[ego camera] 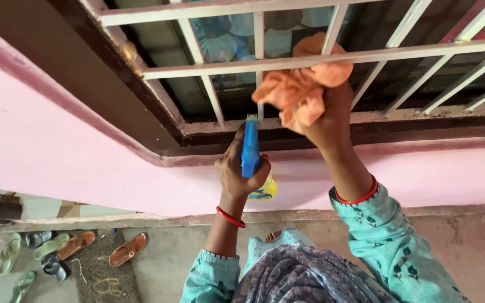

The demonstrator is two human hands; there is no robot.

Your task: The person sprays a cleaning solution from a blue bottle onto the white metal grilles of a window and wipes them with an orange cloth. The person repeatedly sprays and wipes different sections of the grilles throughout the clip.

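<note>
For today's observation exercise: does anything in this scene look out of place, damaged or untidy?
Mostly the sandals on the floor at lower left: they lie scattered at odd angles, not paired. The window grille looks intact, and nothing appears spilled.

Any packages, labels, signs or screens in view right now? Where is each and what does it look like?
Spray bottle: in the left hand, below the window grille; blue trigger head, yellow body.
Label: on the bottle's yellow body, a small blue patch, mostly hidden by the hand.
No signs or screens in view.
</note>
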